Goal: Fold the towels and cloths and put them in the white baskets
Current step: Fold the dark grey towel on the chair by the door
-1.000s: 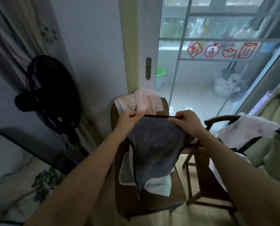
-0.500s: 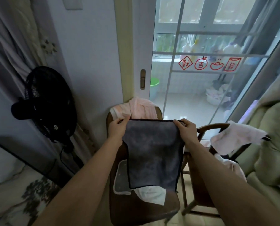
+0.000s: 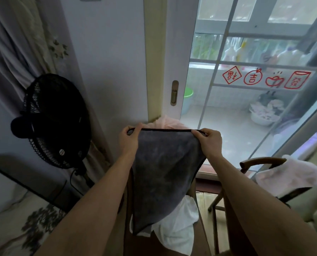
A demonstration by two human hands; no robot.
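A dark grey cloth (image 3: 165,174) with a black hem hangs in front of me, its top edge stretched level. My left hand (image 3: 129,140) pinches the top left corner and my right hand (image 3: 209,141) pinches the top right corner. Its lower end narrows and drapes over a white cloth (image 3: 178,231) lying on the brown chair seat (image 3: 150,246) below. A pink towel (image 3: 165,121) shows just behind the top edge. Another pale pink towel (image 3: 290,174) hangs over a second chair at the right. No white basket shows indoors.
A black standing fan (image 3: 56,121) is at the left by a grey curtain. A glass sliding door (image 3: 237,100) with red stickers lies ahead. The second wooden chair (image 3: 261,162) stands at the right. A patterned surface (image 3: 24,224) fills the lower left.
Both hands have lifted the grey cloth higher and keep its top edge taut. The view has tilted up, and the chair back with the pink towel is now mostly hidden behind the cloth.
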